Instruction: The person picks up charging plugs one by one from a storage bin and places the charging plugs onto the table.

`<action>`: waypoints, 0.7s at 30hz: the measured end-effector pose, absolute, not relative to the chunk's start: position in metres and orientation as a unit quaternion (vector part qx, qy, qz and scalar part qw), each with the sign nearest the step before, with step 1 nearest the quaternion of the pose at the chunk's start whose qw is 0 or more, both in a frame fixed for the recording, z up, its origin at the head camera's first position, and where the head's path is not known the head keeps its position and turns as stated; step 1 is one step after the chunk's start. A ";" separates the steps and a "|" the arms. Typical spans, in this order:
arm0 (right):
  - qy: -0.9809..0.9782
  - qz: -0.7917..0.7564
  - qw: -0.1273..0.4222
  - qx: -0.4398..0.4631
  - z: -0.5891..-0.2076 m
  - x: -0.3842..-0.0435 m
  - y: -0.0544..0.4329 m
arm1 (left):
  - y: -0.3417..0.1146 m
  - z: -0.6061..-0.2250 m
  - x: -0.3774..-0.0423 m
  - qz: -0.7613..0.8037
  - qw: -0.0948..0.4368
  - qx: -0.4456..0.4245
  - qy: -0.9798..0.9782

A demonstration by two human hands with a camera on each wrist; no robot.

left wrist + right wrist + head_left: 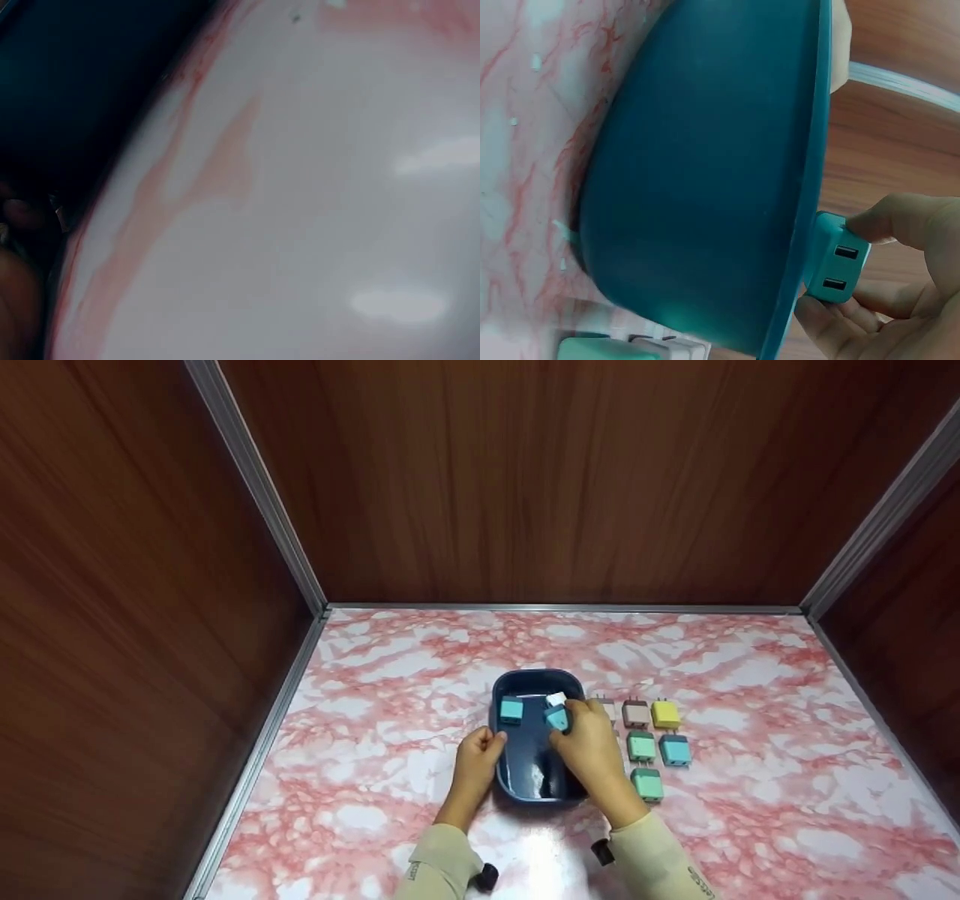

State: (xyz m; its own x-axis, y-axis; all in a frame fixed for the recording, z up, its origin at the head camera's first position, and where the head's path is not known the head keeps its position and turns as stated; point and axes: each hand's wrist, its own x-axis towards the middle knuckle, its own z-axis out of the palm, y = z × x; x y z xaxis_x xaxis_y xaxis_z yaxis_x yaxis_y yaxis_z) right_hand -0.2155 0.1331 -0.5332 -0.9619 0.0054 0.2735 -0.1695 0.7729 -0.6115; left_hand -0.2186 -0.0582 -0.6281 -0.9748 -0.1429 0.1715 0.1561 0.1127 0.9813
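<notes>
A dark blue plastic tub (523, 765) stands on the table. My left hand (475, 754) grips its left rim, thumb on top and fingers curled. My right hand (596, 742) is over the tub's right rim and pinches a teal USB charger (556, 718) between thumb and fingers. In the right wrist view that charger (838, 259) shows two USB ports and sits at the rim's edge. Another teal charger (511, 709) lies in the tub at the left. A small white piece (556, 700) shows just beyond the held charger; I cannot tell what it is.
To the tub's right, several chargers lie in rough rows: yellow (665, 712), pinkish-brown (636, 712), blue (675, 751), green (641, 746) and another green one (647, 784). A pale one is partly behind the right hand. Wood-grain panels (555, 495) wall the table's back and sides.
</notes>
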 end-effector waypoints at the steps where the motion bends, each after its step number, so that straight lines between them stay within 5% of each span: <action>1: -0.932 0.336 0.130 0.046 -0.533 -0.215 0.134 | -0.058 -0.633 -0.221 -0.664 0.113 -0.002 -0.739; 21: -0.922 0.362 0.133 0.035 -0.524 -0.192 0.157 | -0.059 -0.645 -0.226 -0.665 0.120 -0.001 -0.737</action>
